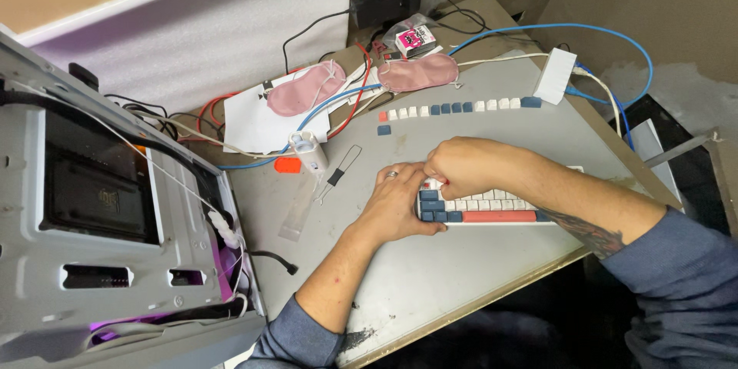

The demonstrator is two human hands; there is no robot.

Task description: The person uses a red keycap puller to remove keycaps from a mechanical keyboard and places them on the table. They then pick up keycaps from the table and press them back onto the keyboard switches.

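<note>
From the head camera, nearest the lens are the person's blue sleeves [676,277], pushed up the forearms at the bottom of the frame. Both hands meet over the left end of a small keyboard [492,206] with white, blue and coral keys, lying on the grey table [461,277]. The left hand [398,201] lies against the keyboard's left edge, a ring on one finger, its fingers bent onto the top corner keys. The right hand [455,167] is curled closed above that same corner, knuckles up, fingertips pinched with the left's; whether a key sits between them cannot be told. Beyond the hands, a row of loose keycaps [461,107] lies well apart from the keyboard, with bare table between. A wire keycap puller [338,174] lies just left of the left hand, near a small white bottle [309,150]. Two pink eye masks [361,81] and tangled cables [254,127] crowd the far edge, and an open computer case [108,223] closes the left side. The near table edge runs diagonally under the forearms
</note>
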